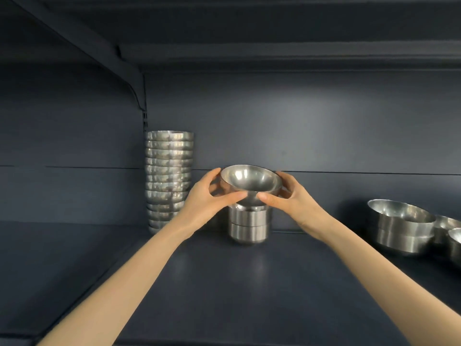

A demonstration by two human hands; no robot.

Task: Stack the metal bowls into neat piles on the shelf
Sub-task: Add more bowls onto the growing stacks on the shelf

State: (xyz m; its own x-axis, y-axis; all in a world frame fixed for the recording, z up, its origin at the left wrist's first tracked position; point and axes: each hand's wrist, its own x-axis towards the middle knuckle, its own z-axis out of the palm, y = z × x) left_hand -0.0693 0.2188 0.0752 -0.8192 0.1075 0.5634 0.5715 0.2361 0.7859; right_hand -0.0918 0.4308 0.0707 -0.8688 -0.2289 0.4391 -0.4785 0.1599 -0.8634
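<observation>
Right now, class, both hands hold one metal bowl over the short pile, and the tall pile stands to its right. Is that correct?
No. The head view shows the tall pile standing to the left of the short pile, not the right. The rest holds: the left hand and right hand hold one metal bowl over the short pile.

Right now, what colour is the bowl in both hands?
Shiny silver, plain: the bowl, best in the head view.

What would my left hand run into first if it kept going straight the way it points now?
Apart from the bowl that the left hand grips, probably the shelf's back panel just behind it; depth is unclear.
</observation>
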